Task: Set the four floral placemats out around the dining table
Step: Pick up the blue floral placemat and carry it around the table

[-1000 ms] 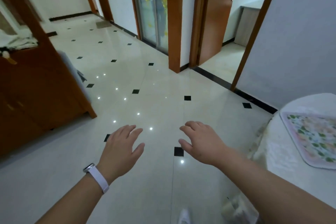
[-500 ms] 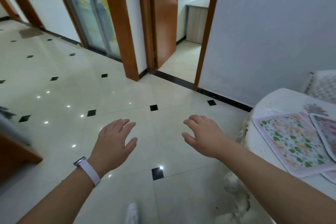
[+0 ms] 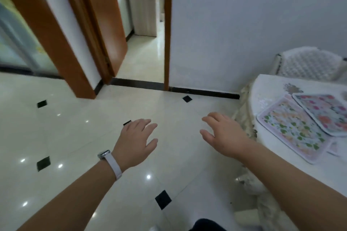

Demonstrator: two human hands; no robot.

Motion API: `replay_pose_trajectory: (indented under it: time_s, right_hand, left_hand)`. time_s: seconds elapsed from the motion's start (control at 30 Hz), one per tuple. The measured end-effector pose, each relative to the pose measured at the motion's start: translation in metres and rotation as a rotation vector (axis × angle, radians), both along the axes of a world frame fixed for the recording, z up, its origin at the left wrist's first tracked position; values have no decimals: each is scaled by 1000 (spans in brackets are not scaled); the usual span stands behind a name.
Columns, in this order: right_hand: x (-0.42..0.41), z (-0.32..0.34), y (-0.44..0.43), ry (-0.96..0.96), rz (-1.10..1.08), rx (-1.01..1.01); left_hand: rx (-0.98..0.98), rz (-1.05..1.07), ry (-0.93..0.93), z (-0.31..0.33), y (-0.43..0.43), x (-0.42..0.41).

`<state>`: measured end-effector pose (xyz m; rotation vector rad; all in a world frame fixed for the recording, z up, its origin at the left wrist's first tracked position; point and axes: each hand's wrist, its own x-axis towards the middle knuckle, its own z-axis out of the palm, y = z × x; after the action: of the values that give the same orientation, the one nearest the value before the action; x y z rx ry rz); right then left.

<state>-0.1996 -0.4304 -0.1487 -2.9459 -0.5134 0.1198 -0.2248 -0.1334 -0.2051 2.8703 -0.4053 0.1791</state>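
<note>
The round dining table, under a white cloth with a lacy skirt, stands at the person's right, and both hands are off it, out over the glossy tiled floor. The right hand is the nearer to the table, just beside its rim but clear of the cloth. It is palm down, with the fingers spread and loosely bent, and has hold of nothing. The left hand is further from the table, also palm down, fingers nearly straight and a little apart, empty, with a white-strapped watch on the wrist

On the table, close to its edge, two floral placemats lie flat. The green-leaf placemat is nearest the rim, and the red-flower placemat lies further in, its edge overlapping the first. A pale pink corner pokes out from under the green one, and I cannot tell whether it is another mat

Behind the table, against the wall, sits a white quilted chair. Well away from the table, beyond the hands, an open wooden door gives onto a room with a pale cabinet
</note>
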Motion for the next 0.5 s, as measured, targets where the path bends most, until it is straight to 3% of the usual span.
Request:
replay_pose_trajectory:
  time_s: [0.2,0.5]
  right_hand:
    - [11,2,-44,23,-284,-10]
    - [54,-30,-120,2,-516,68]
  left_hand:
    - [71,-243,3,11,-31,93]
    - [73,-544,5,-3,-154,203]
